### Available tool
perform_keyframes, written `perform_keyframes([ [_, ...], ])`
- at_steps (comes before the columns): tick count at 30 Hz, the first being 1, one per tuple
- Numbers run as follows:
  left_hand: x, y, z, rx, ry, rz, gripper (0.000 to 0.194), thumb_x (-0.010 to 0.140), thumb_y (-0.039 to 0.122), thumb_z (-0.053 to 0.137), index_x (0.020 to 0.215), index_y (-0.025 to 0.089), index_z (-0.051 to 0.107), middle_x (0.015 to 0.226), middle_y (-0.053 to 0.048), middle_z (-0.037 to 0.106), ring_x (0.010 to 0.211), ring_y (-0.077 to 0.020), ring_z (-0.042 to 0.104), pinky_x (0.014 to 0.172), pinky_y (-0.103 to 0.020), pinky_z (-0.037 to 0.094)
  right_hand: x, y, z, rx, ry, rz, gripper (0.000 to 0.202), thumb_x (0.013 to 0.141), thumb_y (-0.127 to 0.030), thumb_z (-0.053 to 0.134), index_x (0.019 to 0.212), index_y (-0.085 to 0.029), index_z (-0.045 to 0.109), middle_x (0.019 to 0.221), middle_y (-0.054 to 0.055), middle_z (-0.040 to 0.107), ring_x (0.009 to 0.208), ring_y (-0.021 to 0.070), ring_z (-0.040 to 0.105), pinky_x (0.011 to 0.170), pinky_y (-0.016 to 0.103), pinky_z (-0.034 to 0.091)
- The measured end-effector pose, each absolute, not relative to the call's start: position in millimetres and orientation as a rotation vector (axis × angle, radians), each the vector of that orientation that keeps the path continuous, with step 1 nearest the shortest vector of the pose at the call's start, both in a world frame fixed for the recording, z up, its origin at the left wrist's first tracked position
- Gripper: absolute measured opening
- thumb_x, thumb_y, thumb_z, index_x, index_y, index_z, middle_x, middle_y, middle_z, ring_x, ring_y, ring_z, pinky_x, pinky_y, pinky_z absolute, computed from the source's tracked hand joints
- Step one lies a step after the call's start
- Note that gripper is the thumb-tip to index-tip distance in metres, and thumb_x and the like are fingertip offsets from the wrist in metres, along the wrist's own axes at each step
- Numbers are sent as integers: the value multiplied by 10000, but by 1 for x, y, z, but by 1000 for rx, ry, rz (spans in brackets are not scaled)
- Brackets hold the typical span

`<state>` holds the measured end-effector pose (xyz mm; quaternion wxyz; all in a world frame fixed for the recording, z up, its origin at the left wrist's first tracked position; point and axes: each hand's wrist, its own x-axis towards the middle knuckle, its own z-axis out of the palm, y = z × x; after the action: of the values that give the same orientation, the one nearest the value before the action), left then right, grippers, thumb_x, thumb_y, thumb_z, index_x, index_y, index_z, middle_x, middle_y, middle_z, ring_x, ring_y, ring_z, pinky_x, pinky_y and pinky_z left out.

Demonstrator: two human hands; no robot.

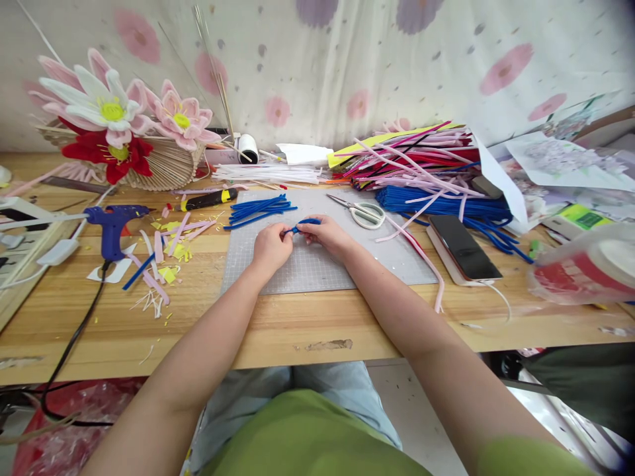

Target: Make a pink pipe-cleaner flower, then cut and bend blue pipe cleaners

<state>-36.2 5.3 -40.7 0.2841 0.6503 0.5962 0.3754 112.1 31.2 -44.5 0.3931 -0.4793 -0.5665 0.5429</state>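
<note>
Over the grey cutting mat, my left hand and my right hand pinch a short blue pipe cleaner between them. The fingers of both hands are closed on it and partly hide it. Just behind my left hand lies a small pile of cut blue pipe cleaners. White-handled scissors rest on the mat beyond my right hand, their blades pointing to the left.
At the left stand a blue glue gun, scattered pink and yellow scraps and fuzzy flowers. A black-and-yellow utility knife lies behind them. To the right are bundled pipe cleaners, a phone and a plastic cup.
</note>
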Motion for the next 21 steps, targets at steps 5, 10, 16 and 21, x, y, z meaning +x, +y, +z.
perform_keyframes([
  [5,-43,13,-37,1224,1434,869,61,654,124,584,596,138,592,511,-8,553,483,-115,527,555,-288,499,120,24,-39,-1061,-2092,506,226,736,-243,617,955,-189,623,1039,83,604,958,211,497,853,380,390],
  [10,-44,11,-31,1165,1390,875,88,601,128,653,555,119,579,490,-7,539,455,-100,506,511,-288,506,114,21,-36,-1015,-2426,153,195,848,-233,482,912,-169,654,945,96,644,948,223,471,872,374,345],
  [16,-45,13,-44,1266,1402,888,65,629,179,643,665,125,638,577,-23,604,502,-110,562,499,-246,501,112,22,-41,-1080,-2403,174,201,854,-225,476,864,-158,664,867,86,659,883,206,502,788,323,368],
  [21,-49,18,-57,1398,1429,856,95,671,216,606,706,149,664,613,-26,632,465,-116,576,493,-242,482,114,26,-47,-1112,-2328,266,163,829,-207,519,833,-159,674,852,72,670,867,192,524,769,306,380],
])
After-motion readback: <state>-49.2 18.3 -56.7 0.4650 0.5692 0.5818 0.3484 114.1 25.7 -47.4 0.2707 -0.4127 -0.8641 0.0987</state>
